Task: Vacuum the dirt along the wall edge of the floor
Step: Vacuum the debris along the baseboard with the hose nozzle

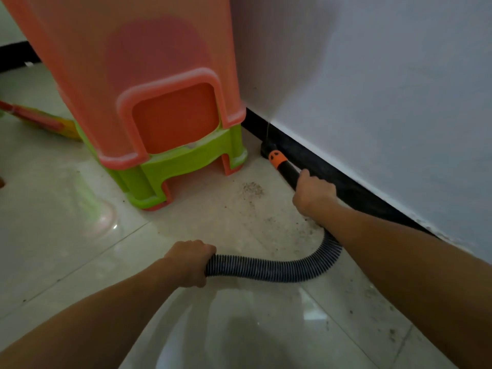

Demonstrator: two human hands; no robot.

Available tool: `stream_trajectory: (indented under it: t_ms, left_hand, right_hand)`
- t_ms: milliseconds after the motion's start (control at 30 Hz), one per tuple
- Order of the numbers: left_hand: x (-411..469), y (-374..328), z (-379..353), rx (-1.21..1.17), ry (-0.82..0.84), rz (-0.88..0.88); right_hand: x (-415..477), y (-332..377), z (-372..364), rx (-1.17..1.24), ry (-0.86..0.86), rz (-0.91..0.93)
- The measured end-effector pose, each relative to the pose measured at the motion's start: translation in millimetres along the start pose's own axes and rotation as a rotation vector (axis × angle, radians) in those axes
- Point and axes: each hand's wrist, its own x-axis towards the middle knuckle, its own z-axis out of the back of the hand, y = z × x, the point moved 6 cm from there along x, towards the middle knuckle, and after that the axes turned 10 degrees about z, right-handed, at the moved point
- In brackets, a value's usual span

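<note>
White wall [386, 89] meets pale glossy floor tiles [66, 249] at a black skirting [346, 179]. An orange stool [133, 62] stacked over a green stool [170, 166] stands near the corner. My left hand [189, 262] is curled round the ribbed hose [266, 270]; my right hand [314, 193] grips the black wand [288, 173], whose nozzle [266, 149] sits against the skirting. A patch of dirt [251, 188] lies on the tiles between stool and wand.

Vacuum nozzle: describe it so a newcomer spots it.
Follow the white wall down to its black skirting, beside the stacked stools. The black nozzle sits by the skirting, ahead of the right hand. An orange collar behind it sets it apart.
</note>
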Motion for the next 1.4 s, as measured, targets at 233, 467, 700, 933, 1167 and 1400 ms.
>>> stream_trajectory:
  t_ms: [233,467,700,933,1167,1400]
  left_hand:
    - [17.5,-58.8,-6.5,0.118,0.019,-0.187]
    - [8.7,-91.9,0.2,0.213,-0.023,-0.302]
    - [-19.2,2.6,0.7,0.22,0.015,-0.098]
    - [-51.6,36.6,-4.0,0.22,-0.015,0.004]
    - [-64.4,48.5,14.9,0.166,-0.072,0.05]
    - [-60.4,41.5,18.5,0.193,-0.115,0.021]
  right_hand:
    - [-87.2,-81.0,-23.0,0.059,0.011,-0.141]
    - [-177.6,-138.7,-33.6,0.464,0.023,-0.395]
    - [-151.2,-95.0,-51.2,1.22,0.035,-0.535]
    - [-167.6,-36.7,-85.8,1.241,0.05,-0.43]
    - [-134.9,-19.0,-68.4,1.162,0.109,-0.381]
    - [-116.0,-5.2,-71.6,1.053,0.135,-0.267]
